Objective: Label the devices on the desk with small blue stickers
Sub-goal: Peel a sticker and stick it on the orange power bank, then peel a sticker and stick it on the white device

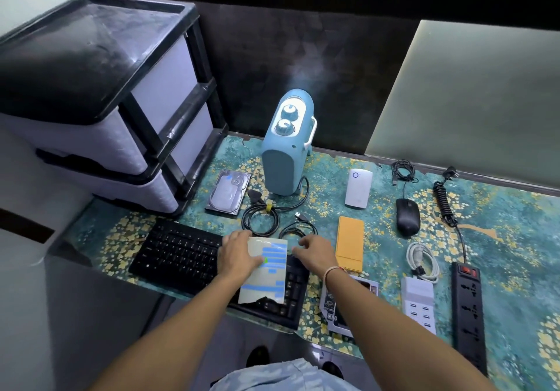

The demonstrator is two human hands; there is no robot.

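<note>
Both forearms reach in from below. Left hand (238,249) grips sticker sheet (266,269) by its left edge, thumb on its face. Right hand (315,249) just beside sheet's upper right corner, fingers curled, touching or not: cannot tell. Pale glossy sheet, short blue strips in rows, torn bottom edge, held over keyboard (181,254). Keyboard overhanging desk's (500,269) near edge. Bare cloth between yellow pad (350,243) and mouse (408,216).
</note>
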